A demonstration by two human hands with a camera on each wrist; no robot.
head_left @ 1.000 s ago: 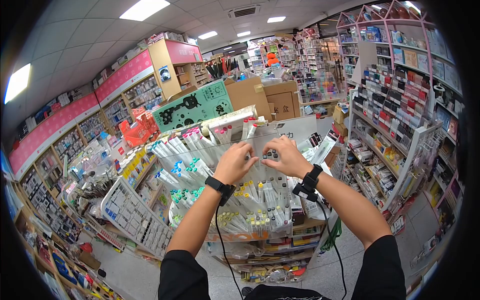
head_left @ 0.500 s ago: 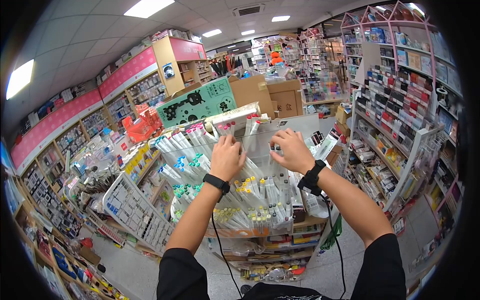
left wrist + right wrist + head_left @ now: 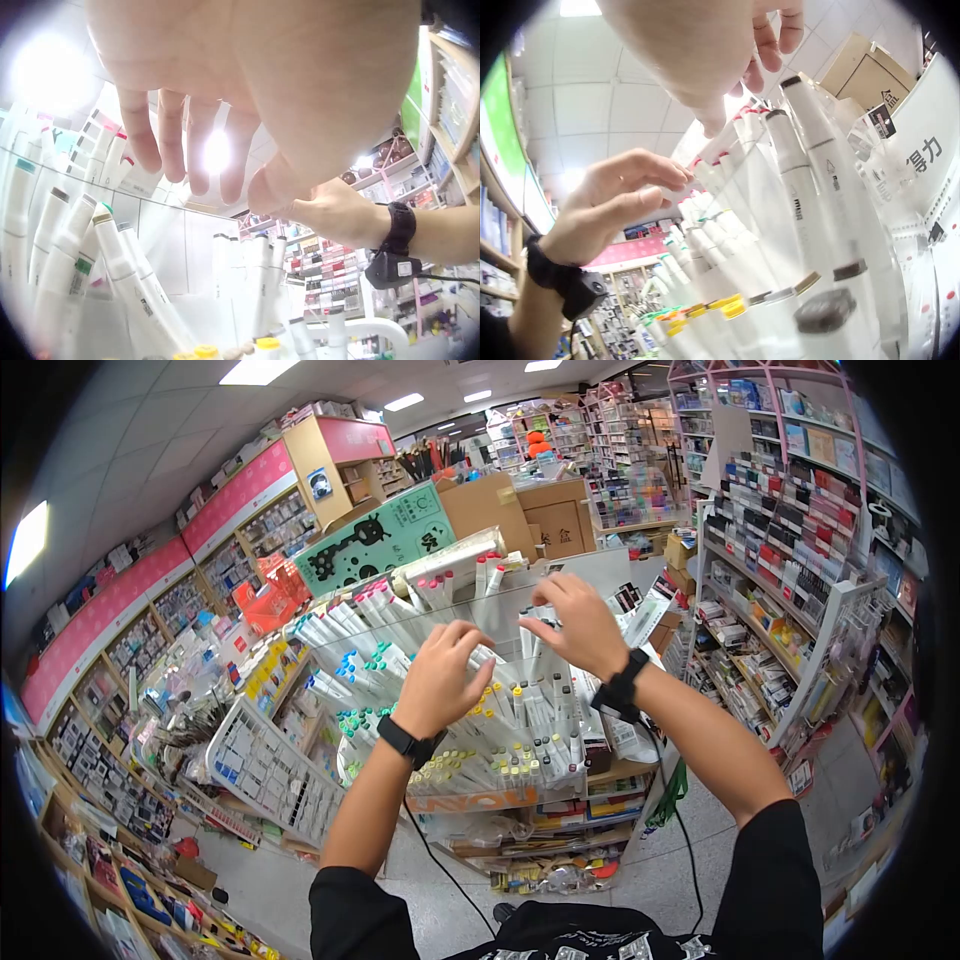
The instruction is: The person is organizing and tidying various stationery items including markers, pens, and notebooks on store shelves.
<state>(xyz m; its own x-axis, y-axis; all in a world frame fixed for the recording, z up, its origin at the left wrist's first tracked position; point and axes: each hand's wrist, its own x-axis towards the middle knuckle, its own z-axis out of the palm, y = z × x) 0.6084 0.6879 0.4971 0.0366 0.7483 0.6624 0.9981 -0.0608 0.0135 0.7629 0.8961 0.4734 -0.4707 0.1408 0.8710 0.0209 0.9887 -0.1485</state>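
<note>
Markers (image 3: pixel 821 142) stand below; we've parted left hand (image 3: pixel 436 680) and right hand (image 3: pixel 586 628), fingers loosely spread, leaving both empty.

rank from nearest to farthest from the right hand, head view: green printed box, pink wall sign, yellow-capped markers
1. Yellow-capped markers: in the rack, below and left of the right hand.
2. Green printed box: left, behind the rack.
3. Pink wall sign: far left.
</note>
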